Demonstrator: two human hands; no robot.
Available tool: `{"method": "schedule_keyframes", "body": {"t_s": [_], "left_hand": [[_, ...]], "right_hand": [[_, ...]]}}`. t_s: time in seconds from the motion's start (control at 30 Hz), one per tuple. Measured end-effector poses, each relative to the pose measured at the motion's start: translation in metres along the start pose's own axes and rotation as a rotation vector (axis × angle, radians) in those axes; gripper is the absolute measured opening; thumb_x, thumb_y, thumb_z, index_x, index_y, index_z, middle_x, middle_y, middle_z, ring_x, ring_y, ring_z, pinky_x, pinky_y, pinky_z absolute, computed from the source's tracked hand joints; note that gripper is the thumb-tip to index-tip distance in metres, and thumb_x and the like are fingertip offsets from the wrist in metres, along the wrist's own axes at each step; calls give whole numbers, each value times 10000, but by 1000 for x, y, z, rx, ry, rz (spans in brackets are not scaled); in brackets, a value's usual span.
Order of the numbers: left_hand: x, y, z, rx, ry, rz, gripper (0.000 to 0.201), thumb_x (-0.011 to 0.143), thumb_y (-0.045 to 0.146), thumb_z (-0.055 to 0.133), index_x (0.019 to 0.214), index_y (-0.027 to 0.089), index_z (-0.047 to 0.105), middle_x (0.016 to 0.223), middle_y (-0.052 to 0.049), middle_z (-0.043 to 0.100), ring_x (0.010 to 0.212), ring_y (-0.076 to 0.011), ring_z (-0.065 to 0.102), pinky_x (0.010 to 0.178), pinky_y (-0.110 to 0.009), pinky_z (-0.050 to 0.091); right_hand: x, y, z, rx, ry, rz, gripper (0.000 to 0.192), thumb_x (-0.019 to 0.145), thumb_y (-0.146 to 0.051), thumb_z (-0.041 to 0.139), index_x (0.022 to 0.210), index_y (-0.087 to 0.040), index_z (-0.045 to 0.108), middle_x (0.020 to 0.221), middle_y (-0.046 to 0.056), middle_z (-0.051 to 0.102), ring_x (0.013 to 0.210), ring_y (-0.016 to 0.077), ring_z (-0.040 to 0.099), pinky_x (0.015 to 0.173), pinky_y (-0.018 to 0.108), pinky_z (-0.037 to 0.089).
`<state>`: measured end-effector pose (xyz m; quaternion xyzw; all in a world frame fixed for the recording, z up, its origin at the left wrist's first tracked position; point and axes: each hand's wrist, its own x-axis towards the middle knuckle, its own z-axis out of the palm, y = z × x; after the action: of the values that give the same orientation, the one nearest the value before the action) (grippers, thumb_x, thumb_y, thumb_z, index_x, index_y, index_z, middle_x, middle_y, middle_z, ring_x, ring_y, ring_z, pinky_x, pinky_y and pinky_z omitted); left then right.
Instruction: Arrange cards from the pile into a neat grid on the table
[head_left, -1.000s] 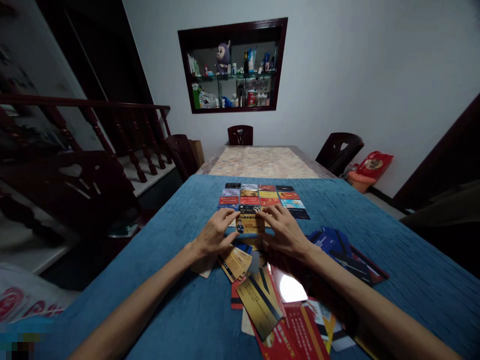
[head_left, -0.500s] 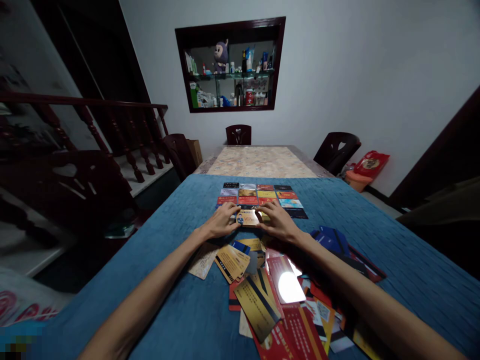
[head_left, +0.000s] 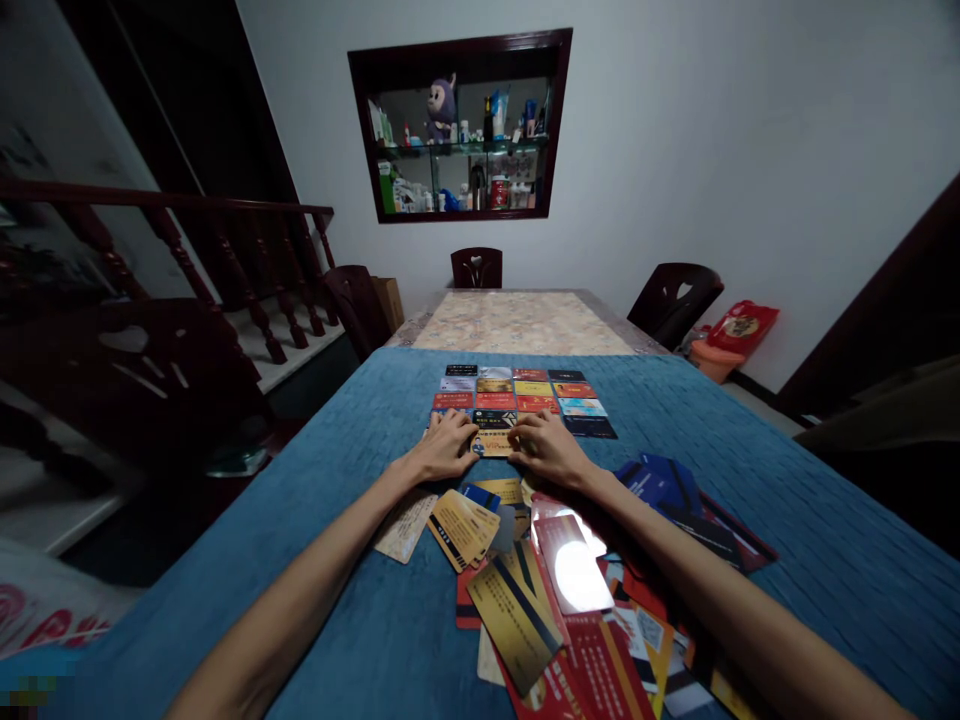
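Observation:
A gold plastic card (head_left: pixel 493 444) with a small figure printed at its left end lies flat at the near edge of a grid of cards. My left hand (head_left: pixel 448 446) has its curled fingers at the card's left end. At the right end, the bent fingers of my right hand (head_left: pixel 550 447) touch it too. Just beyond lies a black card (head_left: pixel 491 419), against the gold one's far edge. Red cards (head_left: pixel 495 401) and other cards form neat rows behind it. My hands partly cover the cards on both sides of the nearest row.
Loose cards lie heaped between my forearms, with a gold striped card (head_left: pixel 514 615) on top. Blue cards (head_left: pixel 660 485) are piled by my right forearm. A blue cloth (head_left: pixel 345 450) covers the near table; chairs (head_left: pixel 675 300) stand around it.
The gold card has gone from tilted up between my hands to lying flat below the black card. Both hands have lowered slightly with it.

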<state>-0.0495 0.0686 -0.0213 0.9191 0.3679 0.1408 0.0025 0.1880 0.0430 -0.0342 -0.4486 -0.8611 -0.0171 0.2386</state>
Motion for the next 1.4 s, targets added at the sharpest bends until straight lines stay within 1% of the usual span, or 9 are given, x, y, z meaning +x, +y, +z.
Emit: {"method": "schedule_keyframes", "body": {"t_s": [0.1,0.3,0.53,0.67,0.8,0.93,1.07,1.2,1.4], "left_hand": [[0,0,0,13,9,18,283,827,304,599,1067,164,650,1094,-108,581,1029,-275,455,911,-461,349],[-1,4,-3,41,-35,21,262,846,300,590,1053,158,661,1124,-122,582,1062,-294,457,909,-486,345],[-2,3,-2,45,-20,20,257,863,303,596,1065,165,675,1125,-112,599,1080,-293,455,917,-486,329],[-1,3,-1,49,-3,37,250,882,293,576,1089,194,674,1094,-98,621,1063,-279,459,909,-473,326],[-1,4,0,53,11,41,245,879,277,576,1085,190,677,1064,-97,628,1055,-281,466,907,-475,330],[-2,4,0,49,33,47,207,881,264,557,1022,184,687,1042,-96,632,1032,-273,470,895,-469,333],[-3,4,1,59,50,55,179,882,251,552,980,178,682,1049,-94,639,1030,-264,472,894,-461,325],[-3,6,2,69,50,71,165,884,233,556,981,178,679,1059,-94,641,1036,-260,478,886,-447,326],[-5,11,-2,53,54,108,158,871,199,572,998,178,664,1068,-88,643,1076,-265,477,890,-444,318]], "right_hand": [[-1,-1,1,5,-3,13,157,803,-308,735,908,-191,722,975,63,693,935,216,517,845,350,402],[-3,-3,2,-3,-31,17,157,836,-313,701,922,-185,730,939,65,710,934,213,542,863,362,392],[-4,-1,4,7,-38,28,170,847,-333,686,931,-191,730,992,70,708,955,217,529,885,365,383],[-4,1,6,3,-34,49,195,843,-367,691,949,-210,735,1038,77,694,998,242,509,893,372,377],[-4,3,9,-20,-27,40,203,866,-391,661,970,-233,734,1049,79,685,1006,254,502,885,384,376],[-4,3,10,-31,-18,26,206,909,-376,607,974,-231,736,1028,84,692,982,244,507,876,382,372],[-4,4,11,-38,-22,8,182,909,-345,613,965,-223,737,1016,84,704,968,235,512,871,377,369],[-4,5,12,-40,-28,3,170,893,-341,640,970,-223,735,1013,76,714,967,229,520,865,368,361],[-4,6,11,-8,-34,-1,160,901,-311,623,969,-216,732,1021,66,726,960,223,528,878,377,347]]}}
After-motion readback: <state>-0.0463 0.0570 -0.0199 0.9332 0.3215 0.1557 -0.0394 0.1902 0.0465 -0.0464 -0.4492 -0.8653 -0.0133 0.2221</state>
